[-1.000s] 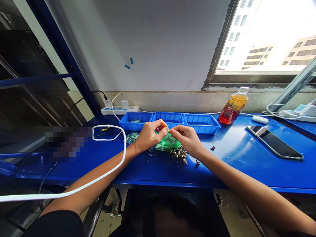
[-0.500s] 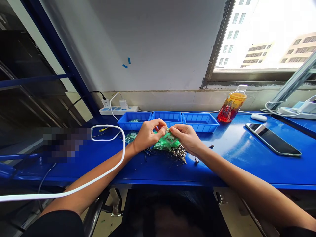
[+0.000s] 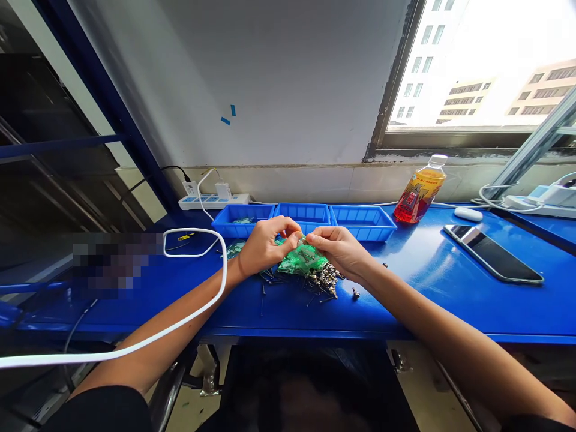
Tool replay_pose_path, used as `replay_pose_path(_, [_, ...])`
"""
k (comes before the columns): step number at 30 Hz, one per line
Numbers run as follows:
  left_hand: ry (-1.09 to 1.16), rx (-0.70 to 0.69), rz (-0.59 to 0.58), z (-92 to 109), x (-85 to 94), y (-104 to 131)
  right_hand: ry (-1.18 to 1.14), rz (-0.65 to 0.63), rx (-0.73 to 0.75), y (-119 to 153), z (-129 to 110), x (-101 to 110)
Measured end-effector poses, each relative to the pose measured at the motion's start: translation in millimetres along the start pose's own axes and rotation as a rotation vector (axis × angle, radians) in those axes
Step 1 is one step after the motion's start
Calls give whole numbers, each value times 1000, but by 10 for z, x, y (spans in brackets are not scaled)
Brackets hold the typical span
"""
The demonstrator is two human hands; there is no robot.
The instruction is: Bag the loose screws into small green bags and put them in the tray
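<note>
A green plastic bag (image 3: 302, 259) with screws inside hangs between my two hands, just over the table. My left hand (image 3: 269, 243) pinches its top edge from the left. From the right, my right hand (image 3: 338, 247) pinches the same edge with thumb and forefinger, close to the left fingertips. Beneath and beside the bag lies a pile of loose metal screws (image 3: 326, 279), partly hidden by the bag and my right hand. Several thin long screws (image 3: 269, 277) are scattered left of the pile. One short screw (image 3: 356, 293) lies apart on the right.
Three blue bins stand behind my hands: a left bin (image 3: 243, 228) with bagged items, a middle bin (image 3: 310, 211) and a right bin (image 3: 363, 233). Further right are a drink bottle (image 3: 419, 191) and a phone (image 3: 494, 253). A white cable (image 3: 198, 322) crosses before my left forearm.
Both hands keep their pinch on the bag's top edge. The bag looks slightly shifted and flatter, with the screws in it settled differently. The whole view has moved a little.
</note>
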State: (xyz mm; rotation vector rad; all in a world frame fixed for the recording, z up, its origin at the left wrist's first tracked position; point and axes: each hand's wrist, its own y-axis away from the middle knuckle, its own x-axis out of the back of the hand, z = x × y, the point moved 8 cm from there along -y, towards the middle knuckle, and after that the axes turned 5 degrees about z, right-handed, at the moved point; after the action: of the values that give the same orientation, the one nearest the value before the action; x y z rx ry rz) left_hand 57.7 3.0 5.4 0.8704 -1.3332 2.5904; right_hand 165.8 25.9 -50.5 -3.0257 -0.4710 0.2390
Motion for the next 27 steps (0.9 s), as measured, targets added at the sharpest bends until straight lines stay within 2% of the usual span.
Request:
replay_pose_path(6, [-8, -50, -4, 34, -6, 7, 44, -35, -92, 48, -13, -27])
replay_pose_path(18, [12, -130, 23, 73, 39, 15, 20, -80, -97, 82, -1, -95])
replay_pose_path(27, [34, -110, 7, 71, 38, 21, 5, -115, -80, 74, -3, -120])
